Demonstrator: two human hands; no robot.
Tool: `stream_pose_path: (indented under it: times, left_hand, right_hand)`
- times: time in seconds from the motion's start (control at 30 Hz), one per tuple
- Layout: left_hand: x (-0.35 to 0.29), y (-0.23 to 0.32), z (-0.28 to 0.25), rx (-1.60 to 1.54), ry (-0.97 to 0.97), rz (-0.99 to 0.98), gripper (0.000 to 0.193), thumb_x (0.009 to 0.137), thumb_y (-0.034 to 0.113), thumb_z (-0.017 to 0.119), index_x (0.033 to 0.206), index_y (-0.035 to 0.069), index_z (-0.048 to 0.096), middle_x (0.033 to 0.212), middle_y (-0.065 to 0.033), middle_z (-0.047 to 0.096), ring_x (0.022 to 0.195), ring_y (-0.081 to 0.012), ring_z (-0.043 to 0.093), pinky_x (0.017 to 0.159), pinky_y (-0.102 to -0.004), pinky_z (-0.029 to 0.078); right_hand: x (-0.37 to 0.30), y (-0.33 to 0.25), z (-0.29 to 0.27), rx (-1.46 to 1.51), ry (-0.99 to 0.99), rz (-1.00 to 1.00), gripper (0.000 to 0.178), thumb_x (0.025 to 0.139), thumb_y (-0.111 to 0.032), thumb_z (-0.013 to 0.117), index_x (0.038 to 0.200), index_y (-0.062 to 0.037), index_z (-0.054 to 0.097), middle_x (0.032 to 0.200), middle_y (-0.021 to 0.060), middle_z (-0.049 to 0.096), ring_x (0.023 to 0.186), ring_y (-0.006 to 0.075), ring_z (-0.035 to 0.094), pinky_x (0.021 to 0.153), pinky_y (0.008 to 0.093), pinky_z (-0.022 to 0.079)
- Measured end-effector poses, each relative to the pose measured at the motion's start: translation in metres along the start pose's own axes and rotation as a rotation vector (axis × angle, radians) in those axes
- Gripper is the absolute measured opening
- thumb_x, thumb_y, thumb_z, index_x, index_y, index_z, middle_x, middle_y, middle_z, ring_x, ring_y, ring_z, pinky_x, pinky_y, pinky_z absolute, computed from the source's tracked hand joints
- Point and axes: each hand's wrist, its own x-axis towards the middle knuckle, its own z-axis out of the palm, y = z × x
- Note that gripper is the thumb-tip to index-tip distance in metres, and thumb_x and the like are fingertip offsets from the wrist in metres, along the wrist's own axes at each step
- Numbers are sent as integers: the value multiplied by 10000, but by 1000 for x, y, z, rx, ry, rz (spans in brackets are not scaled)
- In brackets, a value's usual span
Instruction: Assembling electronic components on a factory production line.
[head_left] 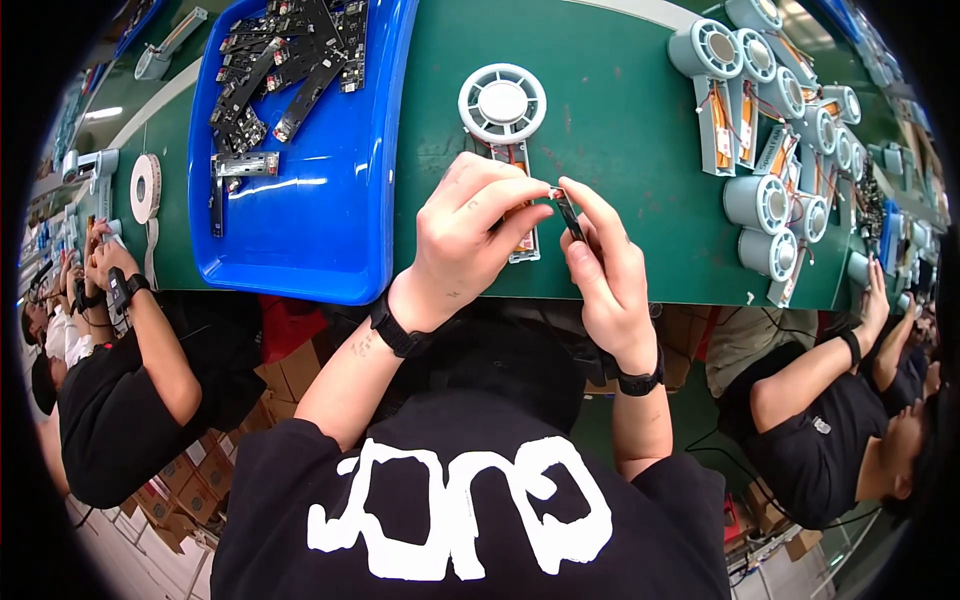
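Note:
My right hand (613, 275) grips a narrow black circuit board (570, 218) between thumb and fingers, held tilted above the table. My left hand (470, 230) is closed in a pinch at the board's upper end. A small whitish and red bit shows at those fingertips, too small to name. Below my left hand lies a pale blue handheld fan housing (502, 102), its round grille away from me. Its opened handle (525, 250) points toward me, partly hidden by the left hand; wires and an orange part show inside.
A blue tray (300, 272) with a pile of black circuit boards stands at left, beside a roll of white labels (146, 188). Several fan housings (760, 203) with open handles crowd the right of the green table (600, 110). Co-workers sit on both sides.

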Motion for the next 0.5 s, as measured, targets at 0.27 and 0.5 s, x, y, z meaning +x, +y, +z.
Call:
stream_pose_path:
  times: [0.27, 0.5]
  left_hand:
    - [1, -4, 3, 129, 40, 132, 258, 717, -43, 846, 940, 25, 735, 876, -70, 669, 781, -235, 642, 642, -317, 526]
    - [3, -1, 3, 154, 28, 137, 230, 716, -60, 832, 912, 20, 741, 856, -80, 684, 772, -235, 640, 645, -319, 527]
  right_hand:
    - [-3, -2, 8, -27, 76, -20, 515, 986, -10, 549, 1493, -15, 459, 812, 91, 566, 682, 167, 521, 663, 287, 465]
    - [-6, -5, 20, -62, 155, -26, 487, 988, -15, 558, 1471, -7, 491, 869, 111, 607, 705, 176, 554, 684, 293, 482]
